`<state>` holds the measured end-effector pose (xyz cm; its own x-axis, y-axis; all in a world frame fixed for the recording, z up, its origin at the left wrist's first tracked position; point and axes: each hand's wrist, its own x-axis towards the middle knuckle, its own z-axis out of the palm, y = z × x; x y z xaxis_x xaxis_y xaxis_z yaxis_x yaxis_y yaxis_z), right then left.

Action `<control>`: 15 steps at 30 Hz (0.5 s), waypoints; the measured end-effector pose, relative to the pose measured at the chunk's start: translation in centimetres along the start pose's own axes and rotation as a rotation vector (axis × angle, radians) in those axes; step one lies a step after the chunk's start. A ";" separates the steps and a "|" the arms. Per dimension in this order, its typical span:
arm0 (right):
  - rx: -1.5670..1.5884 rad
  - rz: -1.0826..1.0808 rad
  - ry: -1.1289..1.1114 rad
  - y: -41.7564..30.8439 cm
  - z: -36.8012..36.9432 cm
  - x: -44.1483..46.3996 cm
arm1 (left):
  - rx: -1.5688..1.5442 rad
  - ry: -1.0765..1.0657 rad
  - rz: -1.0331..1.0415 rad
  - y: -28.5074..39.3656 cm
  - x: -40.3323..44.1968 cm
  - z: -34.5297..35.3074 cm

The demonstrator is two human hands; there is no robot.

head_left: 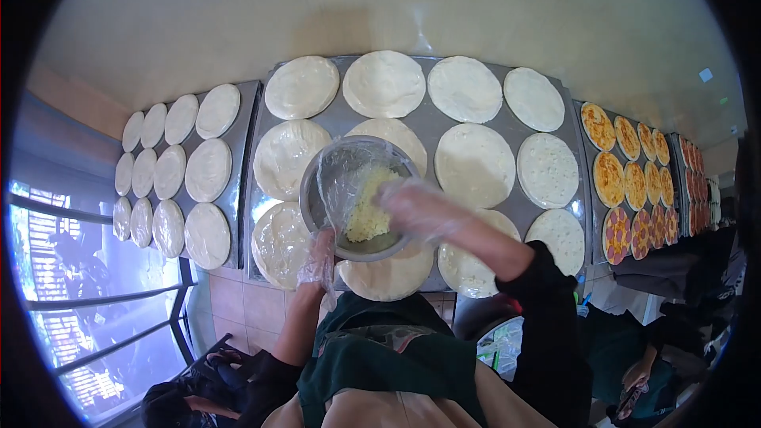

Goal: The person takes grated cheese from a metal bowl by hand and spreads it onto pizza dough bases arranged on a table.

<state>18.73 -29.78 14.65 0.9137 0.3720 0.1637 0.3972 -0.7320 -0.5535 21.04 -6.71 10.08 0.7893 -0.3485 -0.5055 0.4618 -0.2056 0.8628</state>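
A grey metal bowl (315, 222) is held over the middle tray, with a clear plastic bag or liner inside it. Pale yellow grated cheese (365, 214) lies heaped in the bowl. My left hand (319, 257), in a clear plastic glove, grips the bowl's near left rim. Inside the bowl's right side, my gloved right hand (420, 206) is at the cheese; its fingers are blurred, so their grip does not show. Round flattened dough bases (474, 165) lie in rows around and partly under the bowl.
More dough bases stand on a left tray (247, 150). To the right, sauced bases (609, 178) and topped pizzas (617, 234) sit on further trays. A wall (476, 8) runs behind. Other people (634, 357) are at the lower right and lower left.
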 end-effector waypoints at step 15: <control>1.386 0.568 -0.216 -0.9 -0.1 -0.1 | -0.251 -0.087 -0.146 -0.9 -0.1 0.3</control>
<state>18.33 -29.22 15.26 0.8344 0.3977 -0.3817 -0.4993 0.2520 -0.8290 20.44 -6.81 9.38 0.6747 -0.4114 -0.6128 0.6618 -0.0303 0.7491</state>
